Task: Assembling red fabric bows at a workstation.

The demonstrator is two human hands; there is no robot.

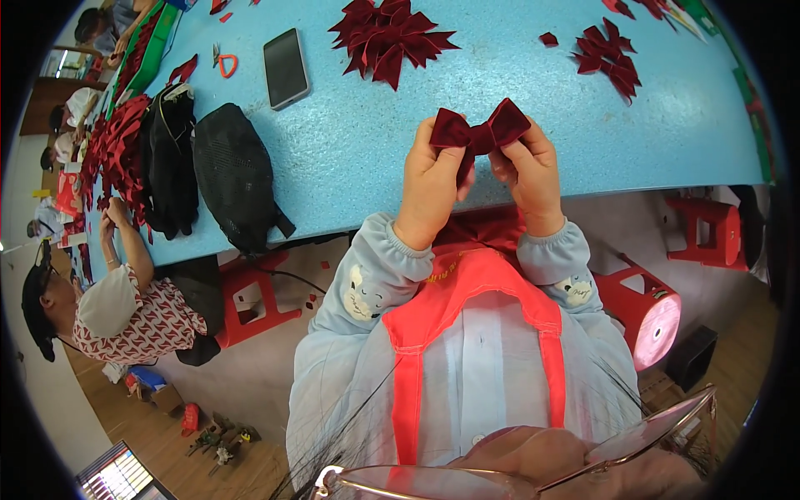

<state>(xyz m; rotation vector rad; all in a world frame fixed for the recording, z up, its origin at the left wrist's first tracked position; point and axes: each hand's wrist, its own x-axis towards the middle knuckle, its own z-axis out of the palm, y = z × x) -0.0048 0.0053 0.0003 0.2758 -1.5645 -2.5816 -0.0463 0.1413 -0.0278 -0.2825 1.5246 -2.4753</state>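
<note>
I'm watching a dark red bow [481, 138] being held up at the centre of the frame, just above the near edge of the blue table [350, 167]. It is lying directly between the two hands, its long axis running left to right and its right end tilting slightly higher. Neither hand is sitting nearer: the left hand [428, 185] is grasping the left loop, the right hand [535, 179] the right loop, and the knot is showing bare between them. Both thumbs are pressing from the near side; most fingers are curling behind the velvet, so I cannot tell exactly how they are gripping. The forearms are rising from below, wrists angling inward. Beyond, a pile of bows [385, 43] is resting at the top of the frame, with a phone [286, 68] lying to its left.
</note>
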